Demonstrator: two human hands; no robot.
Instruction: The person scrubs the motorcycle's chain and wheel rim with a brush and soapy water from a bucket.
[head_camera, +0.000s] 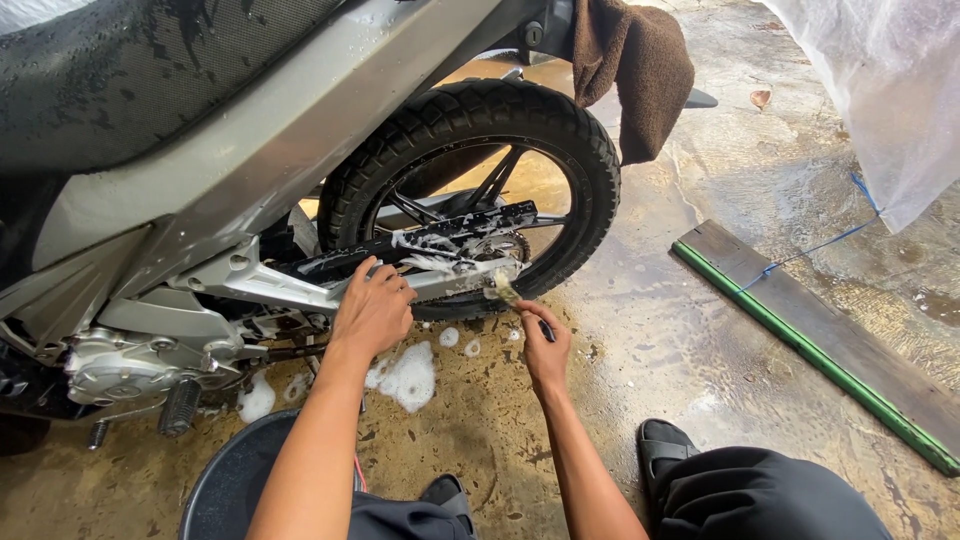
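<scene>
Right grip (545, 345) clenched on a small brush (503, 290) — bristles at the soapy swingarm (450, 280), at 6 o'clock of the rear wheel (470, 190). Left hand (372, 308) lies flat, not grasping, on the swingarm under the black chain guard (440, 235), at 9 o'clock from the brush. Foam (408, 375) dots the wet floor below. Brown towel (630, 70) hangs at 1 o'clock of the wheel — green-edged plank (820, 340) well apart at 3 o'clock.

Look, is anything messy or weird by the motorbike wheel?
White soap foam is splattered on the wet floor under the rear wheel, below the left hand. A brown towel hangs over the bike's tail. Nothing looks broken.
</scene>
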